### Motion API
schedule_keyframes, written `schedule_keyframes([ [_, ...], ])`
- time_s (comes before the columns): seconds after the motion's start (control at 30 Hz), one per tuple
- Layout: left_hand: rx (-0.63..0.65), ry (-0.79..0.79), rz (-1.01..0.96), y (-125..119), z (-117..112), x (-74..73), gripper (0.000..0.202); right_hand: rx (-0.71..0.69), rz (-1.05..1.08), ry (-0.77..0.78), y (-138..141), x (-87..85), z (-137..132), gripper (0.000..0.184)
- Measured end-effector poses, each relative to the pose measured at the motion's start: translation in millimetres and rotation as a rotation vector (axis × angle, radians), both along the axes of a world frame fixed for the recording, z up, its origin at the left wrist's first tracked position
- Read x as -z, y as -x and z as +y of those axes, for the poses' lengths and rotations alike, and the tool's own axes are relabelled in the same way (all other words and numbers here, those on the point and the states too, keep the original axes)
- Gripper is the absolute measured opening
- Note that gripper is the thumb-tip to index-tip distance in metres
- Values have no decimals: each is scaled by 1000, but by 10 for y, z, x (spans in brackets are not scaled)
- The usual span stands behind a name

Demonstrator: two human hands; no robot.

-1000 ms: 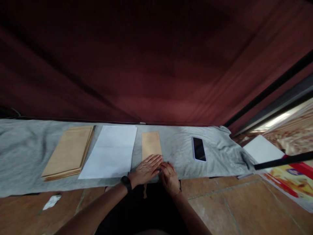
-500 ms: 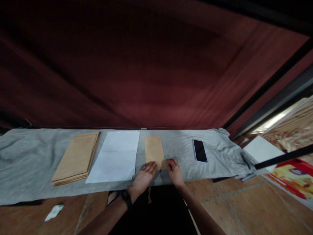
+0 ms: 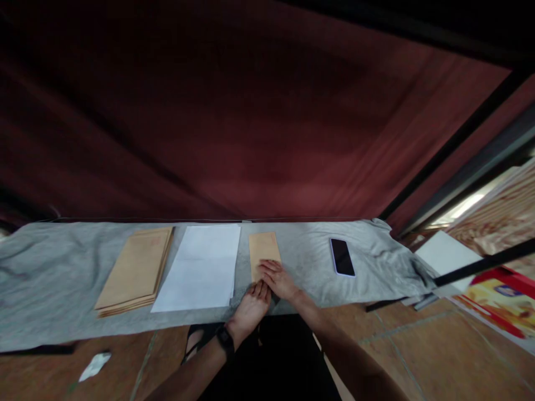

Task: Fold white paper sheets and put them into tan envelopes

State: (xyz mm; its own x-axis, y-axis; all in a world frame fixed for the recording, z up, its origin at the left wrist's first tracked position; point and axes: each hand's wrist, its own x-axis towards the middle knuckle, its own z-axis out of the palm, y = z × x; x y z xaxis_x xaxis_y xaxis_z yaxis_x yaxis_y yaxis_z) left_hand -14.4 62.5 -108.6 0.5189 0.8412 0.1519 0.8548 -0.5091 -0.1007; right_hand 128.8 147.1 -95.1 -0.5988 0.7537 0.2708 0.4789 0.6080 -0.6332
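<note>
A brown paper envelope (image 3: 264, 245) lies on the grey cloth in front of me, its lower part covered by my hands. Across its middle rests my right hand (image 3: 279, 278), palm down with fingers laid flat. My left hand (image 3: 253, 303) is at the envelope's near end, fingers stretched out and touching the right hand. To the left lie white paper sheets (image 3: 200, 267), with a faint crease across them. Beyond those is a stack of brown envelopes (image 3: 134, 270).
The grey cloth (image 3: 301, 245) covers a long narrow table. A phone (image 3: 343, 257) lies on it to the right. Behind hangs a dark red curtain (image 3: 251, 139). A white scrap (image 3: 95, 365) is on the tiled floor. A red and yellow box (image 3: 501, 301) stands at the right.
My right hand has moved from the envelope's right edge onto its middle, now flat. My left hand has shifted slightly down, to the near end.
</note>
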Motion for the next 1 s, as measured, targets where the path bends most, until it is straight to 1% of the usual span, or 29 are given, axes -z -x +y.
schedule_keyframes([
  [0.03, -6, -12, 10, -10, -9, 12, 51, -14, -23, -20, 31, 0, 89, 32],
  [0.1, -14, -34, 23, -28, -25, 40, 54, 3, -46, -48, 75, 6, 273, 33],
  [0.2, -28, -69, 42, -41, -42, 75, 56, 84, -52, -61, 127, 1, 534, 32],
  [0.3, -12, -106, 36, -6, -50, 99, 57, 169, -81, -55, 183, -30, 749, 31],
  [0.43, 34, -137, -30, 134, -52, 123, 65, 295, -125, -44, 225, -85, 924, 36],
  [0.5, 71, -143, -62, 209, -49, 134, 68, 334, -128, -40, 220, -117, 965, 38],
  [0.57, 73, -154, -89, 256, -39, 145, 69, 386, -153, -25, 200, -153, 969, 39],
  [0.63, 26, -181, -116, 270, -23, 157, 69, 458, -200, 6, 165, -182, 906, 39],
  [0.7, -16, -216, -140, 266, -5, 173, 68, 536, -224, 36, 119, -182, 737, 39],
  [0.77, -14, -237, -148, 265, 12, 194, 66, 595, -230, 77, 71, -142, 462, 37],
  [0.87, 33, -252, -152, 282, 37, 236, 61, 692, -222, 178, 4, -38, -5, 30],
  [0.93, 44, -246, -176, 296, 50, 264, 59, 755, -145, 248, -36, 18, -221, 27],
  [1.0, 29, -218, -214, 298, 59, 279, 59, 787, 68, 337, -65, 44, -314, 23],
])
